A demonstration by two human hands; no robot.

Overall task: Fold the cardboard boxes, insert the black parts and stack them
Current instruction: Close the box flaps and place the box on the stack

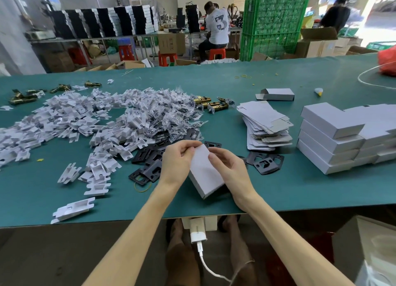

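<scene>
I look over a wide green surface (278, 189). The largest thing on it is a heap of white plastic trays (85, 118) at the left. At the right stands a stack of closed white boxes (330, 138), and just beside it lies a pile of flat box blanks (265, 123). Black metal plates (147, 157) are scattered in the middle, near the hands.

The task's thing, one white cardboard box (205, 174), is already folded into shape. It is tilted, with its near end low by the surface edge and its far end lifted. The left hand (177, 159) pinches the far end of it with curled fingers. The right hand (227, 165) grasps the far right corner, with the thumb on the top face. So both hands are holding this one box.

I judge that the step in hand is the closing of the far end flap. I cannot tell whether a black plate is already inside. If it is, the next move calls for tucking the flap fully in and then carrying the box to the stack at the right, set square on the top one. If not, a plate must go in first.

As for writing, the boxes and blanks are plain. A person sitting at the back wears a white shirt with a large number 3 (220, 23). The white charger (198, 232) under the surface bears a word, too blurred to read.
</scene>
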